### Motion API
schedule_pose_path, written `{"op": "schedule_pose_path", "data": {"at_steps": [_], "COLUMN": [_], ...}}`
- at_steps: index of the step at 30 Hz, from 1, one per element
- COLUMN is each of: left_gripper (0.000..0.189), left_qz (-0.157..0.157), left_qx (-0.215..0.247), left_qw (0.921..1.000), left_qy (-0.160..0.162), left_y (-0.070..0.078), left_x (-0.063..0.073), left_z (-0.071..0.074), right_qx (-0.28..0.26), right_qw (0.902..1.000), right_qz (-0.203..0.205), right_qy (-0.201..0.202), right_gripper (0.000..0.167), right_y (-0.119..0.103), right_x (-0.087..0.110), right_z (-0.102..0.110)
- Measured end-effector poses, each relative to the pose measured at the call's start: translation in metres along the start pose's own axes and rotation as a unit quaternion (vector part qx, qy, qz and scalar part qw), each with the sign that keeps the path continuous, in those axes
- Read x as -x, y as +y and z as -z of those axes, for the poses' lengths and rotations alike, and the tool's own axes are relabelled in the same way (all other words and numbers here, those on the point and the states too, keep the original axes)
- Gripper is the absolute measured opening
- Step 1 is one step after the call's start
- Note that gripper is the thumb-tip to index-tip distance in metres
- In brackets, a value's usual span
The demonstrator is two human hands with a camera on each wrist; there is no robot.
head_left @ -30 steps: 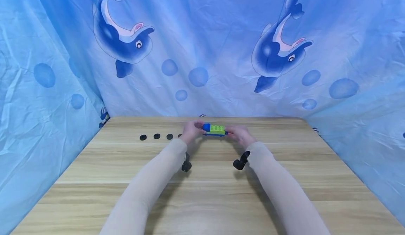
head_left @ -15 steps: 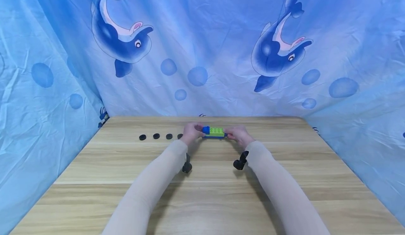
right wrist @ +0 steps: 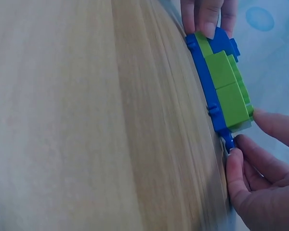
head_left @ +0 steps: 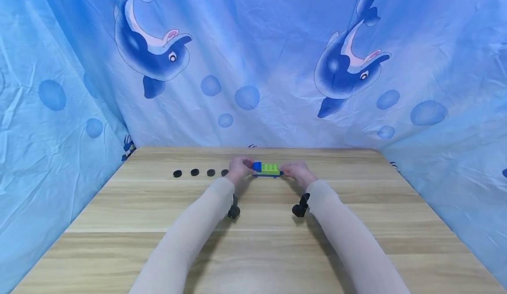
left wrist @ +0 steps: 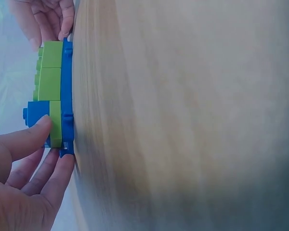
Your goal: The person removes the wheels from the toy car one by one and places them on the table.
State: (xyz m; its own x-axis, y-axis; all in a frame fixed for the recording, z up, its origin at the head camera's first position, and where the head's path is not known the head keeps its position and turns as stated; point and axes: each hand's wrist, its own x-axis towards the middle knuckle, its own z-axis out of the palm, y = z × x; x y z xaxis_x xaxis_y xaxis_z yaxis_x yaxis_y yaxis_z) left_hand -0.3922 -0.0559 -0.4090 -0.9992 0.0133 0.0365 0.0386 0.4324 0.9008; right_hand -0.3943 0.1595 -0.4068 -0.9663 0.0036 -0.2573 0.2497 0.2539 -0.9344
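A toy brick vehicle (head_left: 270, 169) is held level between both hands, close over the far part of the table. It has a long blue base (left wrist: 67, 86) with small side pegs, lime green bricks (right wrist: 225, 89) on top and a blue brick (left wrist: 37, 111) at its left end. My left hand (head_left: 239, 169) grips that end, thumb on the blue brick and fingertips at the end of the base. At the other end my right hand (head_left: 299, 172) has its thumb by the green studs and its fingers at the blue hook (right wrist: 226, 134).
Several small black discs lie in a row left of my left hand, the outermost disc (head_left: 177, 174) farthest out. The wooden table (head_left: 253, 250) ends at a blue dolphin-print curtain (head_left: 277, 65). A black camera (head_left: 234, 211) hangs below each wrist.
Both hands have brought the toy brick vehicle slightly lower in the head view, closer to the table. The discs keep their places, and the head view has shifted a little.
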Motion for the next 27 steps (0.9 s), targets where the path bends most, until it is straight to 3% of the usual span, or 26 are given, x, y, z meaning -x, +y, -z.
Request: {"op": "schedule_pose_path", "data": {"at_steps": [8, 15, 23, 27], "left_gripper": [0.041, 0.044, 0.050, 0.055], "left_qz": [0.031, 0.037, 0.079, 0.070], "left_qx": [-0.034, -0.054, 0.020, 0.017], "left_qw": [0.9988, 0.9968, 0.9915, 0.9894], "left_qy": [-0.018, -0.047, -0.101, -0.126], "left_y": [-0.001, 0.004, 0.012, 0.020], "left_x": [0.007, 0.007, 0.008, 0.012], "left_z": [0.003, 0.008, 0.020, 0.034], "right_qx": [-0.032, -0.060, -0.102, -0.124], "right_qw": [0.9988, 0.9973, 0.9929, 0.9896], "right_qz": [-0.001, 0.001, -0.001, -0.011], "right_qy": [-0.038, -0.043, -0.062, -0.073], "right_gripper": [0.041, 0.043, 0.041, 0.044], "right_y": [0.011, 0.012, 0.002, -0.008], "right_x": [-0.002, -0.003, 0.002, 0.006], "right_z": [-0.002, -0.002, 0.009, 0.013]}}
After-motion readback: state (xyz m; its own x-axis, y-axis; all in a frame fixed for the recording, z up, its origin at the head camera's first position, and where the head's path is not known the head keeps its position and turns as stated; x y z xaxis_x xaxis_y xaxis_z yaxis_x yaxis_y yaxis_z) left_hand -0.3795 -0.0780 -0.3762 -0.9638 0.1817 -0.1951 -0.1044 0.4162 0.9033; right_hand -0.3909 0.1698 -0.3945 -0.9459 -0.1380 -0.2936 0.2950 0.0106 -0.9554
